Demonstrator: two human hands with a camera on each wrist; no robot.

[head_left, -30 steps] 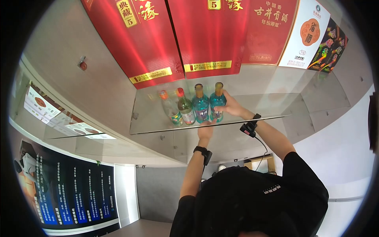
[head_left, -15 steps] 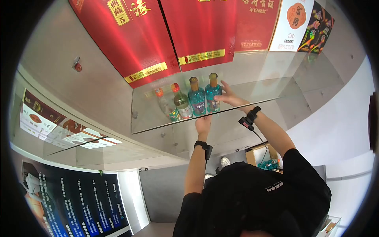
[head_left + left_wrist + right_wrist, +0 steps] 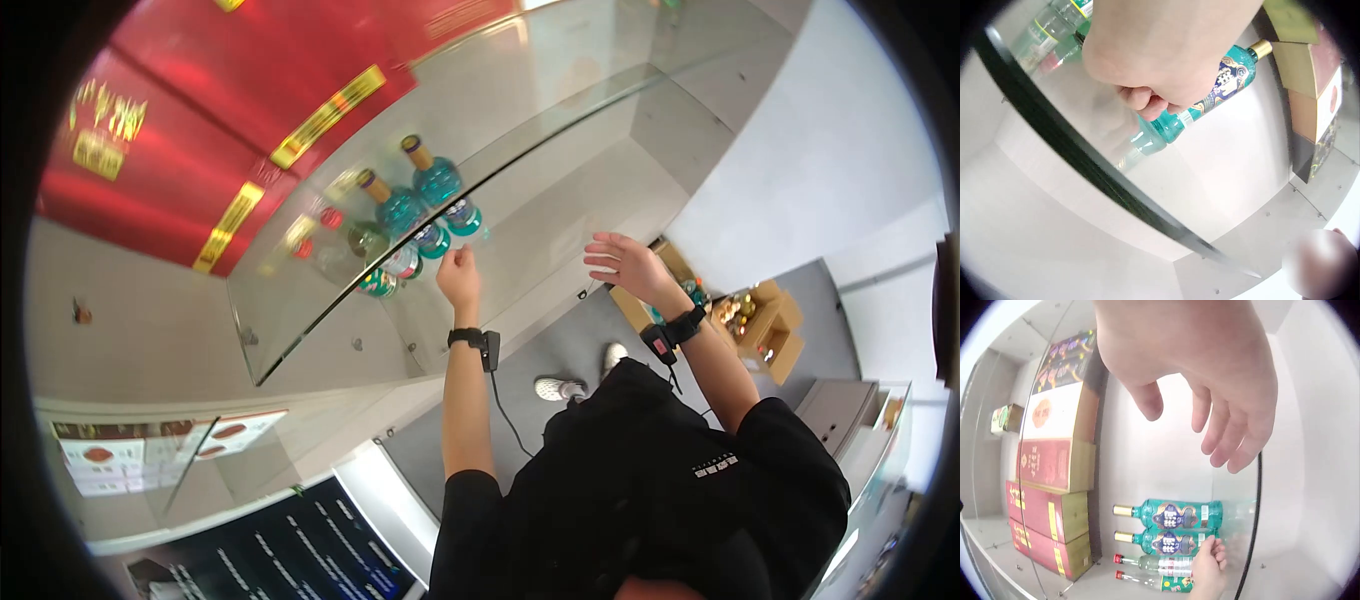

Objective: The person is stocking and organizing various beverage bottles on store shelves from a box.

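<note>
Two teal bottles (image 3: 1180,514) with gold caps stand side by side on a glass shelf (image 3: 330,310). Beside them are a pale green bottle (image 3: 1150,563) with a red cap and a clear bottle (image 3: 1147,581) with a green label. My left hand (image 3: 460,283) is at the shelf's front edge, close to the bases of the bottles. Its fingers (image 3: 1154,107) are curled in, with nothing seen in them; the hand covers part of a teal bottle in the left wrist view. Away from the shelf, my right hand (image 3: 630,268) is empty, fingers spread and relaxed.
Tall red boxes (image 3: 200,90) line the back, with a white box (image 3: 1063,412) and black boxes (image 3: 1069,365) farther along. The glass shelf's front edge (image 3: 540,145) runs before the bottles. Open cardboard boxes (image 3: 770,330) with bottles sit on the floor.
My right hand has let go of the outer teal bottle and drawn back off the shelf. The left hand stays near the bottle bases. The head view has turned and tilted.
</note>
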